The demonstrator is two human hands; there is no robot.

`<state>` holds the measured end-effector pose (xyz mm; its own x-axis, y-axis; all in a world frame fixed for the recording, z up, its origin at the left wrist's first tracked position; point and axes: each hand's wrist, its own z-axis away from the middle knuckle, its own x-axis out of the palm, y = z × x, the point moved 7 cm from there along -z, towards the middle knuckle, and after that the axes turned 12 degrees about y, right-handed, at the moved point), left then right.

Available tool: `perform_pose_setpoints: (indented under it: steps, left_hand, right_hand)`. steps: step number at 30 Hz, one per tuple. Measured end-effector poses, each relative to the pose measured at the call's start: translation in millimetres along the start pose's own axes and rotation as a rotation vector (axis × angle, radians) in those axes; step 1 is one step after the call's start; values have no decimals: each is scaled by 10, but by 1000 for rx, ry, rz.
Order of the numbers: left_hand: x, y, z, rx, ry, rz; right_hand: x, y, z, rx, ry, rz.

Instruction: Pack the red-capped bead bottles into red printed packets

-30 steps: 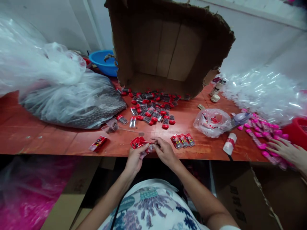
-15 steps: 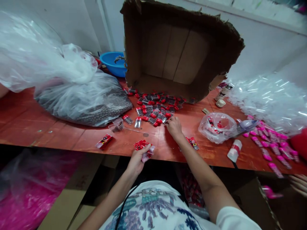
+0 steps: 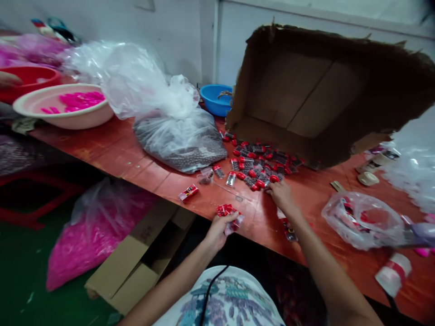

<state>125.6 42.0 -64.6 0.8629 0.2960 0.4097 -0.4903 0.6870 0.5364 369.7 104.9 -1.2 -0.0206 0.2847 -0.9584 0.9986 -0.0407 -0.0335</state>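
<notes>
Near the table's front edge, my left hand (image 3: 219,233) is closed on a small stack of clear packets printed in red (image 3: 228,212). Further forward and right, my right hand (image 3: 281,194) has its bent fingers at the near edge of a pile of small clear containers (image 3: 260,165) with red caps and dark contents. Those fingers look drawn together; what is between them is hidden. A single red packet (image 3: 188,193) lies to the left of my left hand. Beside my right forearm sits another red and black packet (image 3: 288,230), partly covered.
A large torn cardboard box (image 3: 306,99) lies on its side behind the pile. Left of it are a plastic bag of dark beads (image 3: 183,140), a blue basin (image 3: 217,97) and a pink basin (image 3: 64,118). An open plastic bag (image 3: 363,217) stands right. Another person's hand (image 3: 9,79) shows far left.
The view has swung left, bringing the basins and another person's hand into sight. My left hand still holds the packets, and my right hand stays at the pile's edge.
</notes>
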Motion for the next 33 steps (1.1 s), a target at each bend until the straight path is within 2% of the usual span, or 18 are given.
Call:
perform_pose_setpoints:
  steps: [3,5,8,11,13,15,21,24,26,29,31,33]
  left_hand:
    - [-55,33,-28,0,-4,17]
    - [-61,37,-38,-14,-22,25]
    - [-59,42,-52,-19,-48,57]
    - [-87,42,-77,-13,-55,79]
    - [-110,33,-91,-17,-63,74]
    - [-126,26,-97,-22,-72,76]
    - [-103,43,-71,-21,-82,81]
    - [-90,60,-69,-14,-73,76]
    - [-84,65,-70,-18,-81,74]
    - [-101,72,-66,-38,-78,84]
    - [-106,90,-66,-50,-84,79]
    - [-96,113,-86,-71,-87,79]
  right_hand:
    - [-131,-323,-95,-12,85,-157]
    - [-240,-712,-213,-31,161,-410]
    - [-305,-1418,-453,-104,187,-705]
    - [-233,-2022,-696,-217,138,-805]
    - [-135,-2251,-824,-258,109,-796]
    - [-28,-2365,-911,-287,89,-765]
    - [167,-2473,-982,-357,29,-739]
    - [122,-2459,-974,-327,44,-770]
    - [43,-2357,-945,-259,93,-798]
    - [-94,-1998,-809,-137,200,-840]
    - [-157,-1608,-648,-50,259,-799]
    - [-189,-1124,-437,46,274,-638]
